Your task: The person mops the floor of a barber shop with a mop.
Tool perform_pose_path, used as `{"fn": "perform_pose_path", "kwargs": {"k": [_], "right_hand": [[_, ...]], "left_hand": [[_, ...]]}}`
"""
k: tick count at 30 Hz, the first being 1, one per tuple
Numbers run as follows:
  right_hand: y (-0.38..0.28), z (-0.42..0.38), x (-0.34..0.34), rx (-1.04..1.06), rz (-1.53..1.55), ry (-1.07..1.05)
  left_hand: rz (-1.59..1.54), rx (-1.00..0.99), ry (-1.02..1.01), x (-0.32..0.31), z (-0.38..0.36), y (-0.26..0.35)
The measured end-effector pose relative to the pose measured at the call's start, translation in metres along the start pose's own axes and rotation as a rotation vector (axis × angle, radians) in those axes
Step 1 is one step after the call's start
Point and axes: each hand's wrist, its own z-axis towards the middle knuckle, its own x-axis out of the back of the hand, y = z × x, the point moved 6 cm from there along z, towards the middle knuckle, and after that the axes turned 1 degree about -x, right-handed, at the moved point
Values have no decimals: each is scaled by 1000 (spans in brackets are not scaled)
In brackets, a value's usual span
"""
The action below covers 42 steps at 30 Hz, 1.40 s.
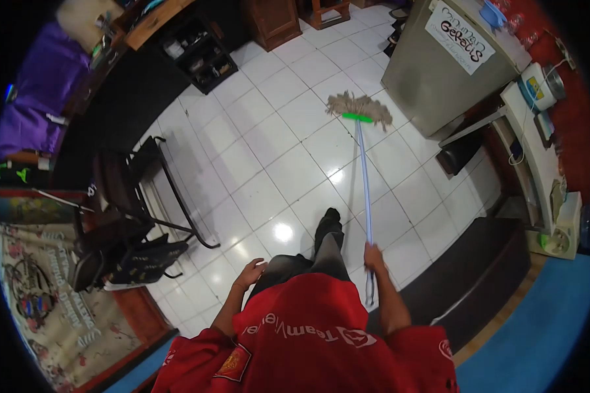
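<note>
My right hand (373, 257) grips the blue handle of a mop (365, 190) near its lower end. The handle runs up and away across the white tiled floor (269, 137) to a green clamp and a beige string mop head (359, 108) resting on the tiles near a metal cabinet. My left hand (250, 272) hangs at my side with fingers loosely curled, holding nothing. I wear a red shirt and grey trousers, with one dark shoe (329, 221) stepping forward beside the handle.
A grey metal cabinet (439, 72) with a white sign stands at the right. A black folding chair (128, 209) is at the left, a dark shelf unit (200, 56) at the back left. A dark mat (478, 275) lies at the right.
</note>
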Motion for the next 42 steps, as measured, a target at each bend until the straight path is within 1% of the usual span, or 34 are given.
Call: {"fn": "perform_pose_path", "kwargs": {"k": [1,2,3,4,5,7,8,9,11,12,13,14,16,18,19,21,22,24,29,33,34,35,36,37,38,39,41,42], "right_hand": [[-9,50,-3,156,-147,155],[-51,62,16,6,31,-43],[-99,54,42,-110,97,-160],[-101,77,41,-114,53,-218],[-100,71,40,-139,62,-229],[-114,60,53,-139,58,-144],[-88,62,38,-110,47,-101],[-63,51,24,-33,-27,-34],[-22,-8,8,-170,-39,-90],[6,-43,-3,-247,-65,-117],[31,-79,-11,-246,-107,-120],[46,-118,-17,-246,-17,-123],[33,-100,-14,-222,-24,-126],[24,-91,-17,-209,-37,-140],[21,-88,-16,-204,-47,-145],[16,-73,-8,-183,-76,-149],[11,-65,-5,-168,-91,-154],[3,-56,-4,-148,-110,-168],[-15,-25,2,-100,-171,-190],[-14,-20,-4,-85,-225,-239],[2,46,-31,112,-223,-388],[-35,78,-10,-204,113,-351],[-72,109,10,33,152,-55],[-122,121,36,171,240,-7],[-150,144,43,202,285,-87],[-161,177,38,207,259,-167],[-199,186,55,126,361,-227],[-202,178,51,120,359,-227]], "left_hand": [[142,-87,-57,-3,3,25],[288,-173,-120,-6,9,48],[316,-172,-123,-8,21,60],[454,-263,-53,-8,33,70],[582,-348,11,-12,37,74],[564,-324,-29,-29,32,90],[540,-322,-54,-34,34,101],[541,-320,-55,-34,43,104],[494,-320,-221,-42,54,93],[495,-298,-196,-38,51,105],[454,-284,-141,-30,67,91],[444,-271,-96,-23,68,94],[434,-264,-35,-11,72,102],[273,-181,4,0,76,100],[270,-183,7,4,77,101],[217,-157,-96,-2,71,110],[205,-163,-85,-2,70,117],[287,-169,-124,-2,64,131],[195,-131,-109,1,68,128],[163,-126,-92,1,63,112],[157,-126,-84,-1,61,114],[169,-127,-71,-2,58,117],[183,-125,-59,-2,55,117],[182,-122,-50,-2,54,115],[194,-156,-36,-1,56,116],[202,-189,-25,1,56,115],[197,-197,-5,1,51,116],[204,-219,9,5,51,118]]}}
